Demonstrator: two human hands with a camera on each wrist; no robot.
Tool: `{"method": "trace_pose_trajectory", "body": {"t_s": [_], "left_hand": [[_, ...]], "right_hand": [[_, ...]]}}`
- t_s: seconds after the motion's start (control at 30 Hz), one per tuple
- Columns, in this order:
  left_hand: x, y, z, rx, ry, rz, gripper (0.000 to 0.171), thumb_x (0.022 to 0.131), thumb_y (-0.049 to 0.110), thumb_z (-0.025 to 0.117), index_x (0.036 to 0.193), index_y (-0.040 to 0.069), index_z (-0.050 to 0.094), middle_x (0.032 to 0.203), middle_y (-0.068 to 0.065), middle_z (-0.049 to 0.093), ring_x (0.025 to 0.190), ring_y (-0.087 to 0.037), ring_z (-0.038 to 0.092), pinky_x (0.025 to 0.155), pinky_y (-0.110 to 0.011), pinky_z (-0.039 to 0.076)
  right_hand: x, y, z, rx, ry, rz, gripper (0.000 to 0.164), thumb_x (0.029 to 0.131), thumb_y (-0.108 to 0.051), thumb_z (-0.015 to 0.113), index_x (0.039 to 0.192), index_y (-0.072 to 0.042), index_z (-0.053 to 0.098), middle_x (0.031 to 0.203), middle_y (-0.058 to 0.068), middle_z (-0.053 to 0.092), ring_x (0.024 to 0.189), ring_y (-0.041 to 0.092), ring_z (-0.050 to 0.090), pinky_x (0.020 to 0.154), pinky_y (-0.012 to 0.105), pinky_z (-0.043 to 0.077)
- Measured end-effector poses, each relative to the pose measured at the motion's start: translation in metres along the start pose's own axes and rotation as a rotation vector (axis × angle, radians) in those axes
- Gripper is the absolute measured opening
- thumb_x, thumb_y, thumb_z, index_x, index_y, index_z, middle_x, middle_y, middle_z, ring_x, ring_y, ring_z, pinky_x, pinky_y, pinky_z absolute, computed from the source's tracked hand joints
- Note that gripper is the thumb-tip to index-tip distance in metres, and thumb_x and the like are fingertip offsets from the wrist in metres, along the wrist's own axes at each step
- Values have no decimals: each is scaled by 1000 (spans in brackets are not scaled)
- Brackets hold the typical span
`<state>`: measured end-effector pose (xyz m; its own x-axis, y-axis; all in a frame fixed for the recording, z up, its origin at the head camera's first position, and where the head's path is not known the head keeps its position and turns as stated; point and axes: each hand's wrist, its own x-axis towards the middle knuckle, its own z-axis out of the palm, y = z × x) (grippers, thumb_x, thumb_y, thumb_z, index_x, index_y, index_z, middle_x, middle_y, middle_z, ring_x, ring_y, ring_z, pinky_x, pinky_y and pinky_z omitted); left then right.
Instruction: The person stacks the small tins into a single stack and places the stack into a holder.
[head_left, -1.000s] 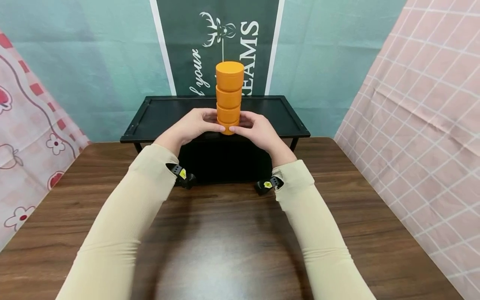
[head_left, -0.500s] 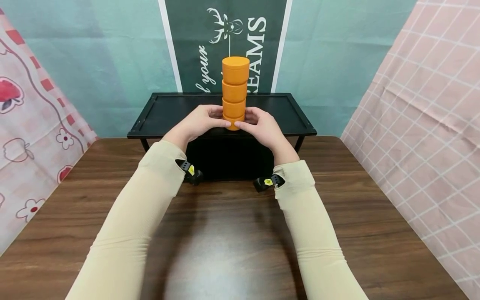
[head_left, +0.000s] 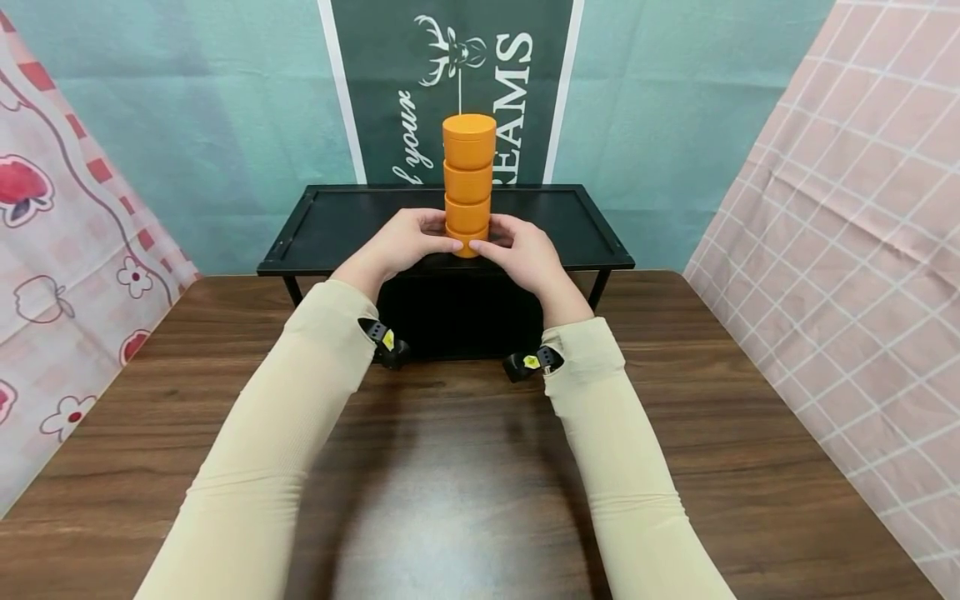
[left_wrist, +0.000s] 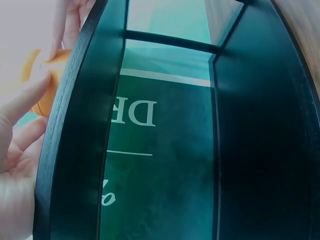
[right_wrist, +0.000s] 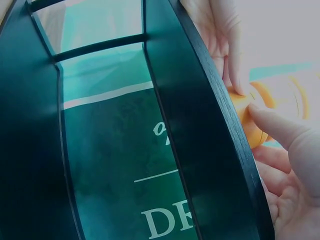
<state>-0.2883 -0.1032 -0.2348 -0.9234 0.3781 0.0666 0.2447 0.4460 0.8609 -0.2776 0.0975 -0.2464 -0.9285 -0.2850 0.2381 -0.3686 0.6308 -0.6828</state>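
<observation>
An upright stack of several orange round containers (head_left: 468, 179) stands on the top of a black shelf (head_left: 360, 225), close to its front edge. From the left side, my left hand (head_left: 401, 242) holds the lowest container, thumb across its front and fingers round its side. My right hand (head_left: 528, 250) mirrors it from the right, its thumb tip close to the left one. In the left wrist view the orange container (left_wrist: 52, 85) shows behind the shelf edge between thumb and fingers. The right wrist view shows the container (right_wrist: 250, 120) gripped likewise. The fingertips behind the stack are hidden.
The black shelf stands on legs at the back of a brown wooden table (head_left: 450, 467). Behind it hangs a green curtain (head_left: 660, 108) with white lettering. A pink checked cloth (head_left: 847, 250) borders the right side, a fruit-patterned cloth (head_left: 75, 275) the left.
Between one second and half a second ago the head view shifted slightly. Both hands stay on the lowest container, and the stack keeps its place near the shelf's front edge.
</observation>
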Motion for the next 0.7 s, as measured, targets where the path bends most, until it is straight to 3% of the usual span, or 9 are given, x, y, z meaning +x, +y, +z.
{"method": "trace_pose_trajectory", "body": {"t_s": [0.3,0.43,0.53,0.7], "left_hand": [[-1,2,-2,26,7,-1,55,86,24,69,135,9,49,128,-7,56,117,-17,50,102,-37,35],[-4,5,-3,32,-1,17,56,86,22,68,137,9,47,130,-8,54,118,-18,50,102,-37,35],[-10,6,-4,39,35,20,58,88,23,66,139,9,43,135,-8,49,121,-19,48,102,-36,36],[-26,4,-6,1,150,48,48,92,21,61,135,5,47,134,-10,51,118,-19,50,97,-35,41]], "right_hand": [[-1,-3,-1,-76,-25,-20,54,91,-42,58,136,-15,48,129,3,56,111,18,56,95,36,43],[-6,-3,-3,-39,13,-5,62,90,-40,59,142,-11,39,131,5,54,112,19,55,95,37,43],[-13,-1,-4,31,72,-9,62,89,-36,62,140,-7,41,126,7,57,109,19,56,93,36,45],[-27,4,-12,108,131,-66,42,89,-31,64,123,-7,58,108,6,64,97,18,58,87,34,47]]}}
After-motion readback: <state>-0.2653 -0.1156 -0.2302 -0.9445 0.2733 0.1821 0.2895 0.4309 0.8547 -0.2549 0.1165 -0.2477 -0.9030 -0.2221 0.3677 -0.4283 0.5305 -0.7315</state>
